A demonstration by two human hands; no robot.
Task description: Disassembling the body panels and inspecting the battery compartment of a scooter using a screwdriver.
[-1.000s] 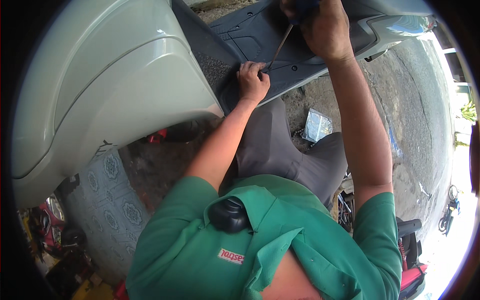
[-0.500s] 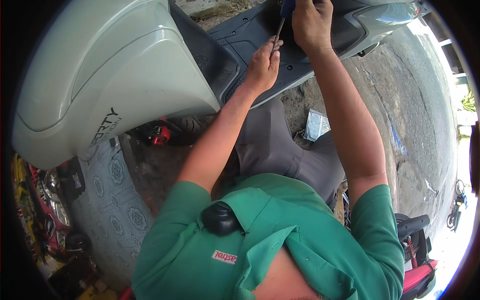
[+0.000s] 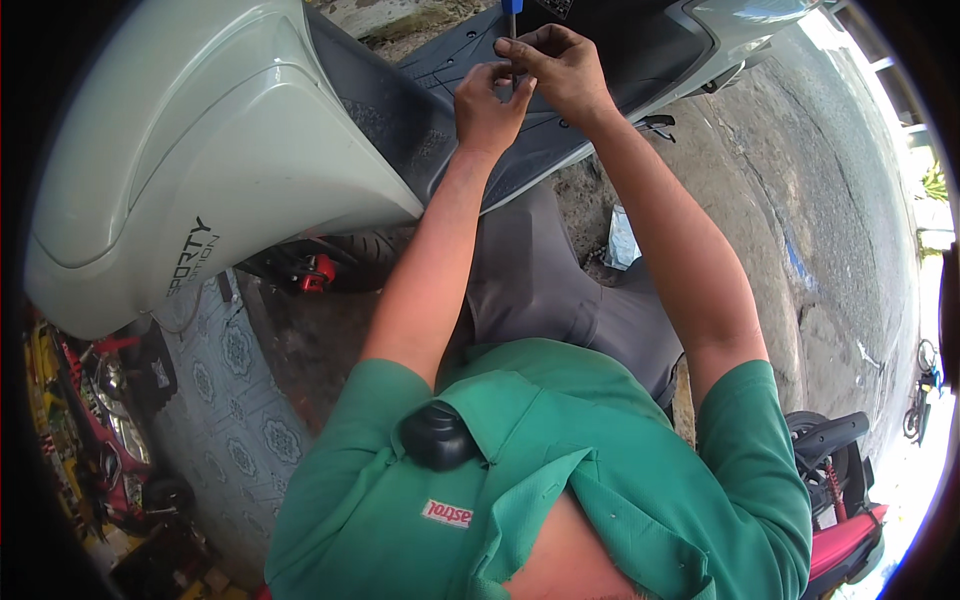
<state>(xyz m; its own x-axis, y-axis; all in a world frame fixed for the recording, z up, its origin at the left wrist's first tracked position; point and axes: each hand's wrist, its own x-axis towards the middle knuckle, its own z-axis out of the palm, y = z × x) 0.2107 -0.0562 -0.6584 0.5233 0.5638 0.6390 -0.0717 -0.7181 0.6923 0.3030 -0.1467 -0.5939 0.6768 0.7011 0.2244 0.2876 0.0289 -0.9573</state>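
A screwdriver stands above the scooter's dark floorboard, its blue handle cut off by the top edge of the view. My right hand is closed, thumb and fingers pinching at the shaft just below the handle. Close beneath, my left hand has its fingertips closed around the lower end of the shaft. The tip is hidden between my fingers, and I cannot tell whether a small part is held there too.
The scooter's pale grey front body fills the upper left. A silvery packet lies on the ground beside my leg. Patterned tiles and red motorcycle parts are at left. Another red motorcycle stands behind at right.
My right hand has moved left and down from the screwdriver's handle to its shaft. The left hand, with the screwdriver, has shifted left and slightly nearer.
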